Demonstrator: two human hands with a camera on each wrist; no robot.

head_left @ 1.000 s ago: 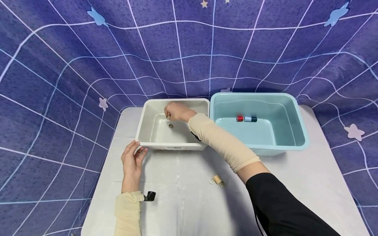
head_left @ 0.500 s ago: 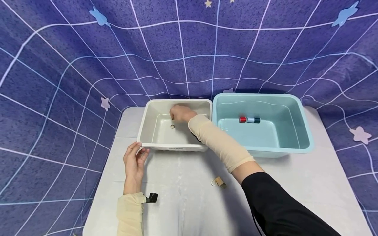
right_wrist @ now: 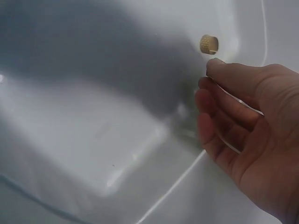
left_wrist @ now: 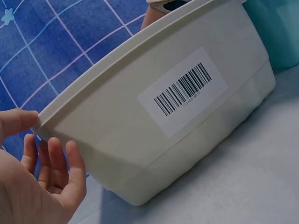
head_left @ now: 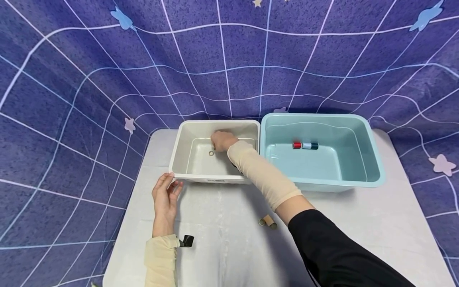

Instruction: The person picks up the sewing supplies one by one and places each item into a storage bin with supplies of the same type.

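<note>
A white plastic bin [head_left: 215, 176] stands at the middle left of the table. My left hand [head_left: 165, 199] is at its front left corner; the left wrist view shows the thumb on the rim and curled fingertips [left_wrist: 74, 149] just below it. My right hand [head_left: 223, 141] reaches low inside the same bin. Near its thumb tip lies a small gold dimpled ring, like an open-ended thimble [right_wrist: 209, 44]. The right wrist view shows the fingers [right_wrist: 219, 112] loosely bent, with nothing visible between them. Their far side is hidden, so I cannot tell whether something is pinched there.
A light blue bin [head_left: 322, 184] stands right beside the white one. In it lie red, pale blue and dark green thread spools [head_left: 305, 146] in a row. Small tan and metallic ring-like pieces [head_left: 268, 220] lie on the white tabletop [head_left: 229, 255]. A patterned curtain [head_left: 201, 48] rises behind.
My right hand has shifted slightly right and toward me inside the white bin. One second ago a small gold piece showed at its fingertips. The left hand stays at the corner.
</note>
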